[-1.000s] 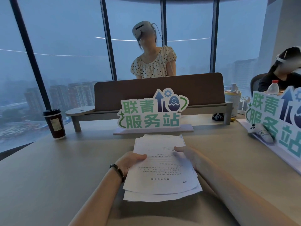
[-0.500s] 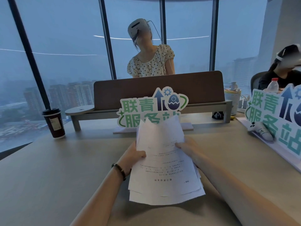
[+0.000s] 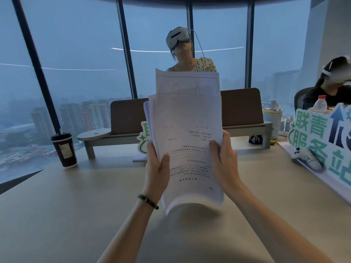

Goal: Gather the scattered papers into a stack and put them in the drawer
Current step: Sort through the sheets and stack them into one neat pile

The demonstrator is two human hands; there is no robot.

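Open worktop near and left; clutter along the far edge and the right side.

The worktop (image 3: pixel 57 215) lies bare in front and to the left, so a hand could pass freely there. At far left a lidded coffee cup (image 3: pixel 64 149) stands alone. Across the far edge runs a low shelf (image 3: pixel 245 128) with a brown back panel, a green sign (image 3: pixel 143 137) just before it. On the right, a large sign (image 3: pixel 322 141), a white controller (image 3: pixel 306 157), a bottle (image 3: pixel 320 105) and a pale container (image 3: pixel 272 120) crowd the side. The raised papers (image 3: pixel 187 133) block the middle, held up off the worktop.
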